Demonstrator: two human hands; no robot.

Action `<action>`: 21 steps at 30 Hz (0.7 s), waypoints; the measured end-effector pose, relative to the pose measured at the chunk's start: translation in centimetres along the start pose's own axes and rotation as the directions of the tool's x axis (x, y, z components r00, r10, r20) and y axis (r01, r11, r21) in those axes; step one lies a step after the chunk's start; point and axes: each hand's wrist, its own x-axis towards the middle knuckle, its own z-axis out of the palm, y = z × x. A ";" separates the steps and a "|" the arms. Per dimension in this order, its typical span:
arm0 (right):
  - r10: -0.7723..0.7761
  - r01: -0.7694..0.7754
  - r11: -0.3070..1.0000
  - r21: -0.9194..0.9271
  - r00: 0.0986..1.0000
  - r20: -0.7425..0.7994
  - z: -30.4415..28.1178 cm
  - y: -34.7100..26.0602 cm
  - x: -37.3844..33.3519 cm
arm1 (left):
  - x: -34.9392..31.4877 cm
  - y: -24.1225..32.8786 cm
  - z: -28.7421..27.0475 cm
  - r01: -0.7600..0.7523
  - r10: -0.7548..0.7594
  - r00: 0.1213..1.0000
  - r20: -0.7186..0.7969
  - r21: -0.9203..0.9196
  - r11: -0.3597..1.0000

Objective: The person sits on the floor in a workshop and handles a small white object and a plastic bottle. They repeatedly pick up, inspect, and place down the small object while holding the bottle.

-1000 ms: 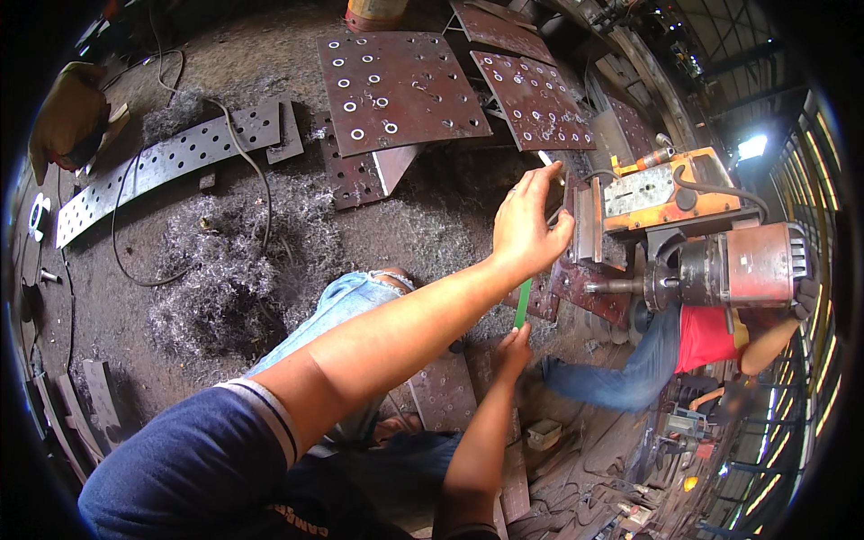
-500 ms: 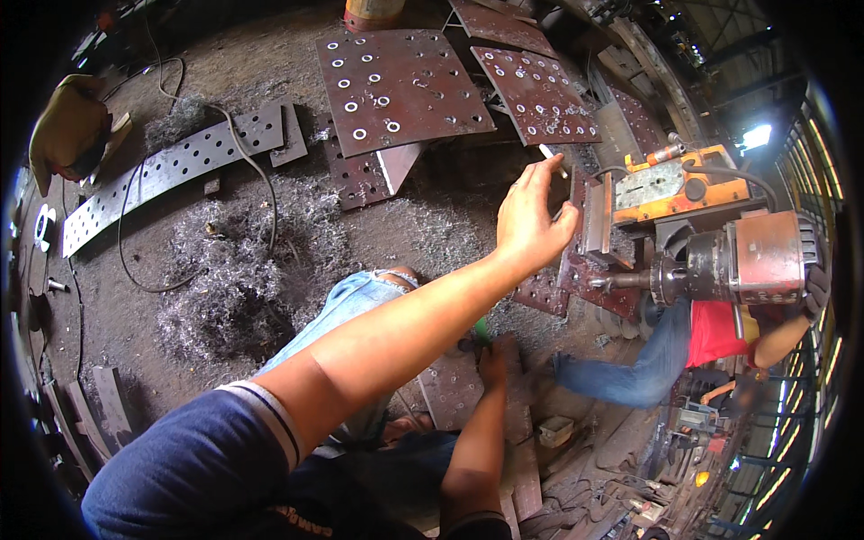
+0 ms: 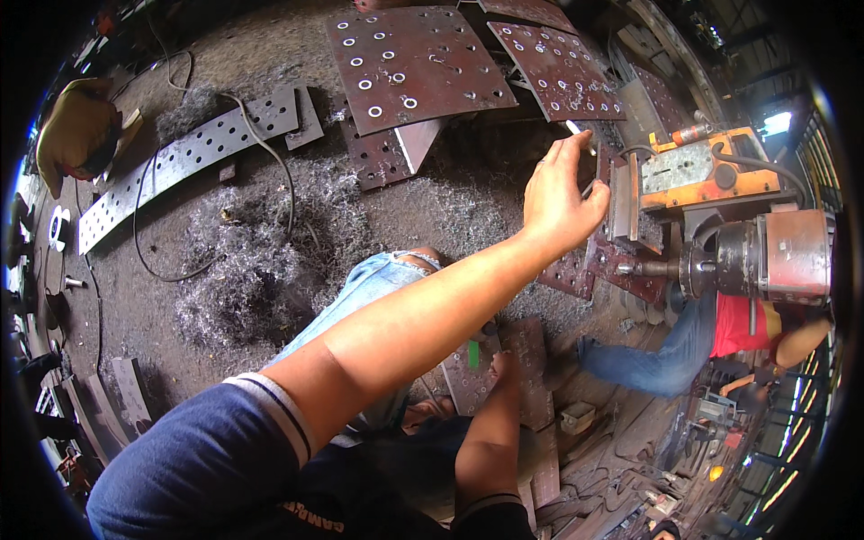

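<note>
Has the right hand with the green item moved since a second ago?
Yes. The right hand has dropped from beside the raised left forearm onto the perforated steel plate below; the green item lies beside it.

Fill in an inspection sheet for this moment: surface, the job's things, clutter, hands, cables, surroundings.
Surface: dirt workshop floor, littered.
Job's things: orange and grey magnetic drill on a rusty perforated steel plate; small green object beside the lower plate.
Clutter: piles of silvery metal swarf; long grey perforated steel strip; large rusty drilled plates.
Hands: left hand raised, fingers spread, next to the drill; right hand resting on a plate by the green object.
Cables: black cable looping over the strip.
Surroundings: another person in a red shirt nearby.
</note>
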 end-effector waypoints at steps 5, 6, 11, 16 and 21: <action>-0.117 0.124 0.982 0.140 0.991 -0.058 -0.4 -2.0 0.3 | -0.1 -0.2 0.0 0.035 -0.035 0.999 0.012 -0.034 0.999; -0.180 0.199 0.956 0.216 0.978 -0.106 0.0 -1.6 0.2 | -0.2 0.2 0.2 0.025 -0.024 1.000 0.020 -0.057 0.998; -0.171 0.361 0.806 0.469 0.901 -0.399 2.5 -5.5 -0.8 | 0.4 0.3 -0.5 0.043 -0.042 0.999 0.015 -0.041 0.998; 0.053 0.273 0.776 0.569 0.871 -0.489 3.0 -10.0 -2.1 | -0.1 0.9 -0.2 0.052 -0.050 0.997 0.062 -0.036 0.998; 0.030 0.378 0.700 0.606 0.832 -0.554 1.2 -11.7 -3.0 | -0.2 0.7 0.0 0.029 -0.028 0.997 0.067 -0.015 0.999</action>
